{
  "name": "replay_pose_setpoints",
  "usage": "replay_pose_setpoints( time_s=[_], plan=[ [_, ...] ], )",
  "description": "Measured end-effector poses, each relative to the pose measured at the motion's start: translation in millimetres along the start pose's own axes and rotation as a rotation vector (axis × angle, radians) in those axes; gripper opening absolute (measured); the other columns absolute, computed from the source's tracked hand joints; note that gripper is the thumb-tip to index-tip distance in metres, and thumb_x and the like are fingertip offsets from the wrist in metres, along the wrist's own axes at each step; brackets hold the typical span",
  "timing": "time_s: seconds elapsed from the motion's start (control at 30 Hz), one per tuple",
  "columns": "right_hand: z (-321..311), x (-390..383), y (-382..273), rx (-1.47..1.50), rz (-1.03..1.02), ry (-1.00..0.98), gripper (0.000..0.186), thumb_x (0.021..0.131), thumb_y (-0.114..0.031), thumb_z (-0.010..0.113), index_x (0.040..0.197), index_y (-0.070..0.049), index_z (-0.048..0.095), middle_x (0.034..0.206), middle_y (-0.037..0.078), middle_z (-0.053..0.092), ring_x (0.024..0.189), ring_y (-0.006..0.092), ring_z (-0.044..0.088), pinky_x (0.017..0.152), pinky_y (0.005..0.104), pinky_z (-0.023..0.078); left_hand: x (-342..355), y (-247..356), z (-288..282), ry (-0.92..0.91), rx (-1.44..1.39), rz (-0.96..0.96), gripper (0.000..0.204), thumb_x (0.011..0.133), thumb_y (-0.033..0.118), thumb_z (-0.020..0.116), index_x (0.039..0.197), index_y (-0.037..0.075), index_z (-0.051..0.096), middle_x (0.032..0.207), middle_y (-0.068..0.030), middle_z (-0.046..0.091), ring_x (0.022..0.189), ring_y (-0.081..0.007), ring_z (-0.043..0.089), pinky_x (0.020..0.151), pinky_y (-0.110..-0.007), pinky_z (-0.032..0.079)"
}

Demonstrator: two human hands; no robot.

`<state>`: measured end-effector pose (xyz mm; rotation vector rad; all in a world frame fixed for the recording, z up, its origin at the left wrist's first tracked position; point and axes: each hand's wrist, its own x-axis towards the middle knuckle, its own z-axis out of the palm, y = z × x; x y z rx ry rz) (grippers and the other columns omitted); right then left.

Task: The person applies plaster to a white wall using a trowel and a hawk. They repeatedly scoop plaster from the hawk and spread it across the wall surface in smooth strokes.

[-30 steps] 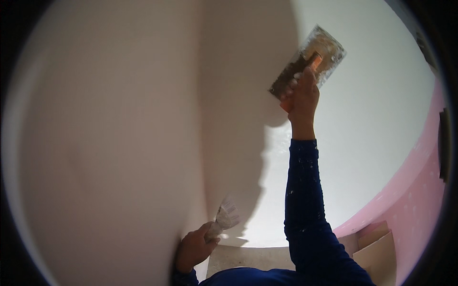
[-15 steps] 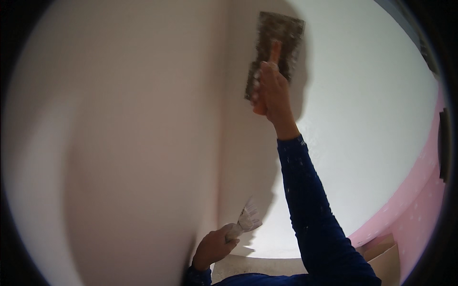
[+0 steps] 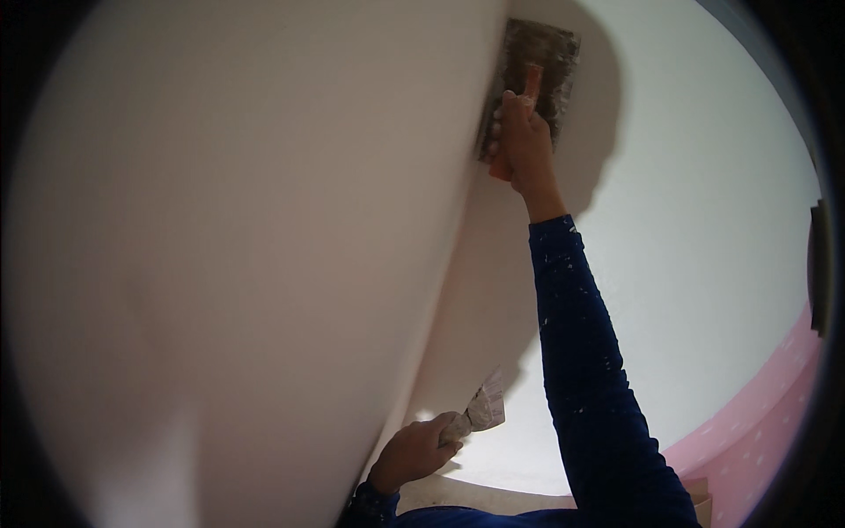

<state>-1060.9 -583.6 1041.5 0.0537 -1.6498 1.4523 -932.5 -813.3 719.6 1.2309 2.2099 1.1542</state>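
My right hand (image 3: 523, 145) is wrapped round the orange handle of a plastering trowel (image 3: 553, 88), its arm stretched up in a blue sleeve spattered with white. The rectangular grey blade, smeared with plaster, lies against the white wall (image 3: 695, 202), its left edge close to the inside corner. Low down, my left hand (image 3: 414, 455) grips a putty knife (image 3: 484, 407) by its handle. That knife's blade is caked with whitish plaster and points up to the right, apart from the trowel.
Another pale wall (image 3: 255, 246) fills the left side and meets the white one at the corner. Pink covering with white spots (image 3: 766, 422) borders the lower right. A dark object (image 3: 819, 268) is at the right edge, and a cardboard box (image 3: 701, 502) shows at the bottom.
The trowel has shifted slightly right and up along the wall with my right hand. The view has tilted, so the corner line now slants, and the putty knife sits a little further right.
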Motion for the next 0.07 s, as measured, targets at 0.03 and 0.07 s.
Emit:
replay_pose_setpoints(
  time_s=[0.03, 0.07],
  plan=[
    [-1.8, 1.9, 2.5, 0.015, -0.005, -0.012, 0.032, 0.1, -0.038, 0.061, 0.091, -0.007, 0.058, 0.07, 0.005, 0.058, 0.053, 0.0154, 0.058, 0.047, 0.0334, 0.05, 0.9, 0.4, -0.2, -0.008, 0.012, -0.003, 0.059, 0.089, 0.037, 0.072, 0.137, 0.007, 0.056, 0.096, -0.0226, 0.073, 0.09, -0.0416, 0.071, 0.082, -0.049, 0.054],
    [-3.3, 3.6, 5.4, 0.028, -0.008, -0.021, 0.033, 0.1, -0.038, 0.061, 0.091, -0.007, 0.058, 0.07, 0.005, 0.058, 0.053, 0.0158, 0.058, 0.048, 0.0334, 0.051, 1.6, 0.2, -0.5, -0.02, 0.029, -0.013, 0.059, 0.089, 0.038, 0.071, 0.137, 0.007, 0.056, 0.097, -0.0229, 0.073, 0.09, -0.0415, 0.071, 0.082, -0.049, 0.054]
  ],
)
